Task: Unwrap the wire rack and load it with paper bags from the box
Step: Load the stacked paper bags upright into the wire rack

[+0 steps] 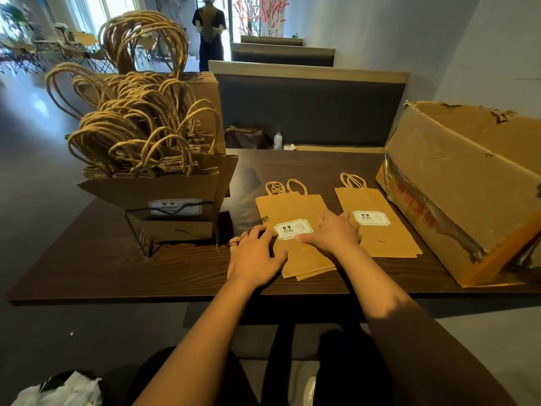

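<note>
Paper bags [295, 244] (a flat stack) lie under my left hand [257, 256] and right hand [333, 230], fingers spread, pressing.

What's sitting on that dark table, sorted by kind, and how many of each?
Wire rack packed with bags: 1
Flat stacks of paper bags: 2, one under both hands, one beside it
Cardboard box: 1
Hands: 2, left hand, right hand
Total: 6

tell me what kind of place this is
Probably a cafe or small eatery: a booth bench behind the dark table, more tables and chairs by the windows, and stickered takeaway paper bags.
</note>
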A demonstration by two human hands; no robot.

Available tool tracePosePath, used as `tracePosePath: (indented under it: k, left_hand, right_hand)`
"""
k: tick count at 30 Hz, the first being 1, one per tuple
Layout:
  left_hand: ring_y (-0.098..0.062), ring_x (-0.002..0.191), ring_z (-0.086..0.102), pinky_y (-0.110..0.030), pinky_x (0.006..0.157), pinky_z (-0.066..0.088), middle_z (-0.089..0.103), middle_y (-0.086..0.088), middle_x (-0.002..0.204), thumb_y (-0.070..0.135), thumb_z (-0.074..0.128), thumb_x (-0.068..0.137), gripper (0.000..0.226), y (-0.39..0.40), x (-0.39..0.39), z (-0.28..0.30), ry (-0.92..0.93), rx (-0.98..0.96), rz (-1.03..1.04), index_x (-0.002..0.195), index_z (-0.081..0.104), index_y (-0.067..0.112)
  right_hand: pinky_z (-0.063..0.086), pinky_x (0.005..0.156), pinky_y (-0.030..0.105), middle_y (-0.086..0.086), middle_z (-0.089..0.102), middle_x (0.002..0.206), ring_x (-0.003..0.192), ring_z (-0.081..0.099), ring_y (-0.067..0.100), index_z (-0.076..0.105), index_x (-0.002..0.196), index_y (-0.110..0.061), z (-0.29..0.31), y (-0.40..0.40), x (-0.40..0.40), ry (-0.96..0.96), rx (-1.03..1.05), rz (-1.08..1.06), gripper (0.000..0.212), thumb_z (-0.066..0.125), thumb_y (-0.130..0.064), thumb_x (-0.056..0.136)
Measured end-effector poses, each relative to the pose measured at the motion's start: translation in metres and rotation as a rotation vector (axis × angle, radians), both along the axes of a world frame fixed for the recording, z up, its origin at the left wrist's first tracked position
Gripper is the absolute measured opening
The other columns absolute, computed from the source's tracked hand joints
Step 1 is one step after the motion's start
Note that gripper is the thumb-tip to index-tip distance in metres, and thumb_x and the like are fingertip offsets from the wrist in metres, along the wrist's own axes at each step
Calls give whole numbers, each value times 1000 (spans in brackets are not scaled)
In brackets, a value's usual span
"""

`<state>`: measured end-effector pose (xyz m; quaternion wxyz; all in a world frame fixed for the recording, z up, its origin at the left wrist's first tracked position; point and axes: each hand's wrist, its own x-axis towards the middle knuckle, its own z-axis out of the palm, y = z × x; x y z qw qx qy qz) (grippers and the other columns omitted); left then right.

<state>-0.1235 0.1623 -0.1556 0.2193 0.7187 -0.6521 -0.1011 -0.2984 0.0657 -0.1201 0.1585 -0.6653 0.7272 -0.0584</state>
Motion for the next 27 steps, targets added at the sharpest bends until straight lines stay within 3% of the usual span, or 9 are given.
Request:
tracePosePath:
  k: [4, 10, 13, 15, 17, 19, 21, 23, 27]
  left_hand:
    - [-21, 143, 37, -48, 113, 29, 43, 9, 154, 62, 53, 90, 57, 0, 0, 2, 12, 1, -7, 141, 53, 38]
    - [-19, 133, 49, -44, 105, 37, 53, 10, 143, 58, 62, 85, 60, 1, 1, 2, 147, -54, 20, 140, 47, 38]
    - [-23, 133, 50, -46, 109, 39, 55, 5, 143, 53, 70, 85, 68, 2, 3, 6, 252, -41, 57, 144, 42, 36]
    - [-18, 131, 52, -44, 111, 41, 54, 2, 145, 46, 76, 85, 78, 3, 6, 14, 475, -41, 105, 150, 37, 29]
    - [-1, 110, 64, -30, 97, 53, 61, 6, 132, 29, 78, 89, 68, 4, 8, 24, 861, -58, 98, 146, 42, 20]
    - [2, 99, 70, -22, 88, 57, 71, 9, 119, 18, 76, 92, 57, 2, 10, 35, 1100, -81, 38, 141, 48, 15]
    - [-3, 107, 70, -25, 93, 57, 73, 8, 118, 16, 74, 93, 50, -2, 13, 41, 1111, -119, -28, 139, 54, 18]
    - [0, 105, 69, -19, 87, 56, 72, 10, 117, 13, 71, 95, 37, -3, 12, 47, 1053, -170, -80, 130, 61, 20]
    - [0, 114, 64, -10, 87, 49, 68, 15, 119, 17, 63, 101, 31, 0, 5, 38, 971, -155, -124, 131, 58, 26]
  right_hand:
    - [50, 100, 51, 10, 55, 132, 124, 51, 34, 48, 126, -22, -7, 4, -1, -211, -81, -12, 91, 89, -65, 56]
    - [57, 89, 44, 3, 65, 118, 106, 64, 24, 44, 125, -24, -8, 10, 0, -785, -75, -138, 84, 98, -27, 60]
    - [60, 85, 44, 6, 73, 109, 96, 72, 23, 60, 115, -12, -1, 20, 1, -955, 47, -80, 56, 93, -11, 69]
    - [60, 88, 51, 7, 77, 105, 95, 75, 25, 64, 110, -11, 3, 30, 0, -1101, 25, -9, 39, 85, -5, 78]
    - [58, 93, 51, 6, 77, 108, 101, 74, 25, 64, 112, -15, 8, 39, -3, -1240, -63, 95, 34, 78, 0, 84]
    - [57, 95, 47, 6, 76, 114, 109, 71, 27, 63, 116, -18, 18, 45, -7, -1334, -137, 172, 36, 72, 3, 88]
    - [58, 92, 43, 6, 75, 116, 109, 71, 26, 63, 118, -18, 26, 48, -11, -1335, -184, 197, 34, 71, -1, 91]
    - [59, 89, 43, 8, 75, 113, 103, 73, 23, 62, 115, -17, 30, 49, -11, -1235, -194, 195, 28, 75, -15, 90]
    - [54, 80, 32, 3, 67, 109, 100, 65, 16, 55, 113, -14, 14, 48, -2, -896, -27, 135, 49, 82, -41, 82]
